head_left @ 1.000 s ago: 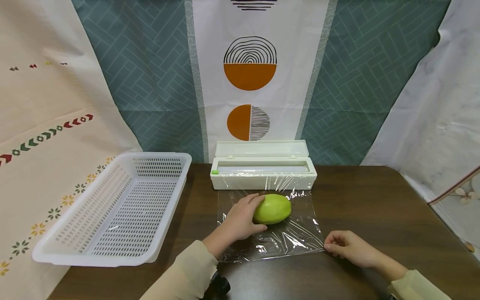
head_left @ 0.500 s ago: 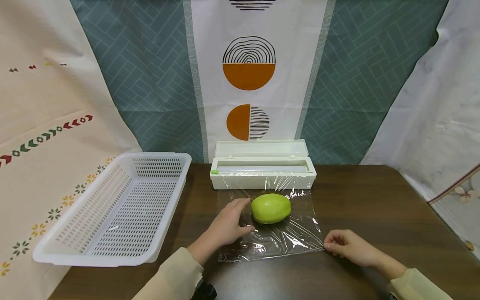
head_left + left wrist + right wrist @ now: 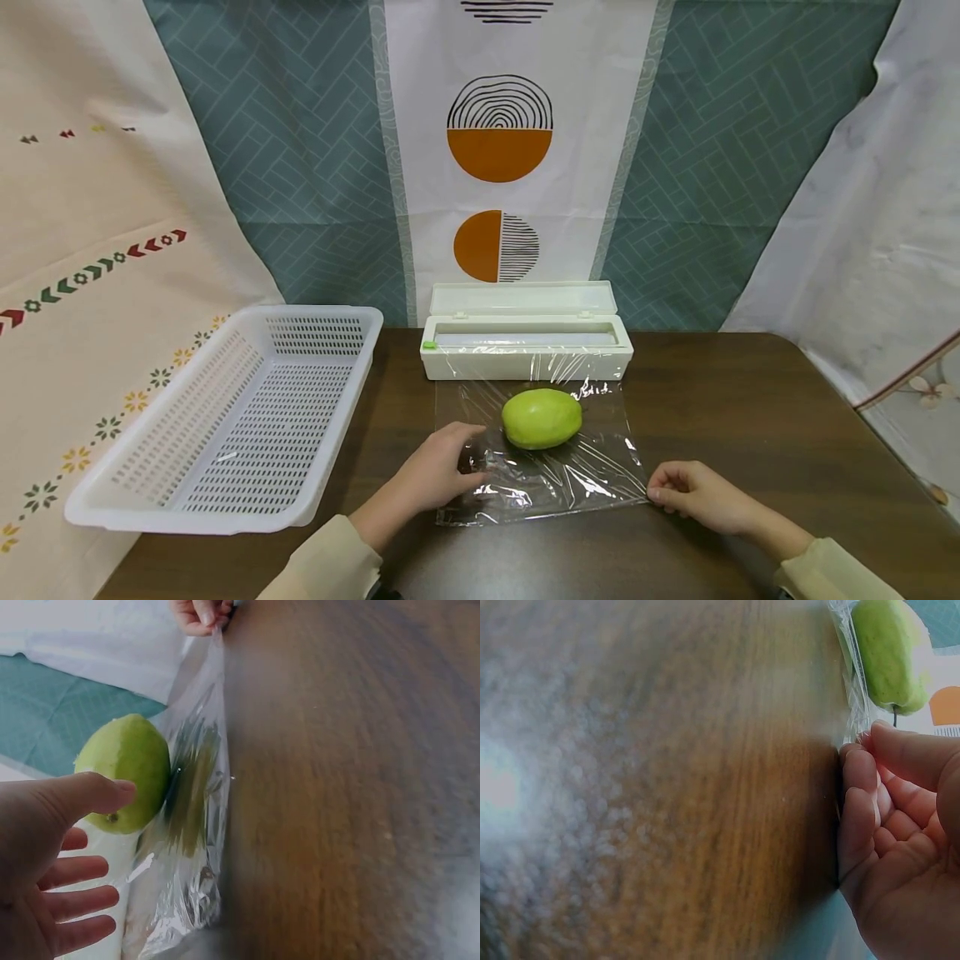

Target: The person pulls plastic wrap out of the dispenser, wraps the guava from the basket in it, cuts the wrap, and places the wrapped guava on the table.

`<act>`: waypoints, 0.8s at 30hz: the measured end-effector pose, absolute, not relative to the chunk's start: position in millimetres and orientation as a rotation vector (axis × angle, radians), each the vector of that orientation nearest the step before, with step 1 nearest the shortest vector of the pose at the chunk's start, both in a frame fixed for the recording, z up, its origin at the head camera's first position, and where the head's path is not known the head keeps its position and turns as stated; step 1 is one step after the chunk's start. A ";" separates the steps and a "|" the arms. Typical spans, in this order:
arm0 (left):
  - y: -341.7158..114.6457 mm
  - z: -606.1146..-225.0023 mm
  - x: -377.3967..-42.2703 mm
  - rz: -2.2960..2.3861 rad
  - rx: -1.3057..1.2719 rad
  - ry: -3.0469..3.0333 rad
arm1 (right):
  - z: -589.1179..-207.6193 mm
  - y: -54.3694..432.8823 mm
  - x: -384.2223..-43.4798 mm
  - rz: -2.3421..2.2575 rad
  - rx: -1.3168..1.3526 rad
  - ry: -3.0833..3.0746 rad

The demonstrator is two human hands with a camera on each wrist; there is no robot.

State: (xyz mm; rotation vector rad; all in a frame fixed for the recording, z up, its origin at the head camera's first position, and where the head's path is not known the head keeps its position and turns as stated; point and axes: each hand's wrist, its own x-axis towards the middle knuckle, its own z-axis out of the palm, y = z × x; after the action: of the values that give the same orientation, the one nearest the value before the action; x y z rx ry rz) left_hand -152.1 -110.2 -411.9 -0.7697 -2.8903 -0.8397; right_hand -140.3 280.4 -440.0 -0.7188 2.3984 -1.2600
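A green oval fruit (image 3: 542,418) with a thin stem lies on a sheet of clear plastic wrap (image 3: 525,487), drawn out from a white wrap dispenser box (image 3: 527,364) whose lid stands up. My right hand (image 3: 697,496) pinches the sheet's near right corner between thumb and forefinger; in the right wrist view the thumb (image 3: 907,750) presses the film against the fingertip. To the left of the fruit, my left hand (image 3: 431,471) is over the sheet's left edge with fingers spread and nothing in them. The left wrist view shows its thumb (image 3: 94,793) overlapping the fruit.
A white perforated plastic basket (image 3: 225,417) stands on the left of the dark wooden table (image 3: 720,392). A green slider (image 3: 429,344) sits at the dispenser's left end. Patterned cloths (image 3: 315,167) hang behind and at both sides.
My left hand has let go of the fruit and moved left and toward me. The fruit shifted slightly left at first, then stayed still. My right hand keeps its pinch on the corner.
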 end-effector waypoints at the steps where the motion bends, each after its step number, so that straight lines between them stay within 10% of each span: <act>1: -111.6 -412.5 -150.9 -0.841 -0.777 -2.893 | -440.0 280.6 -140.1 -1.258 -0.719 2.398; 24: -135.4 -416.8 -135.0 -0.711 -1.153 -2.979 | -439.8 280.2 -142.0 -1.249 -0.719 2.394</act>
State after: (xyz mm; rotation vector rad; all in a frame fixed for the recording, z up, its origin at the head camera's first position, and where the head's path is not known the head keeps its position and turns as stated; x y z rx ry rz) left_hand -135.0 -135.4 -416.8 -1.1530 -2.9793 -0.7111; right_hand -142.0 280.2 -439.8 -0.7185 2.3937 -1.2494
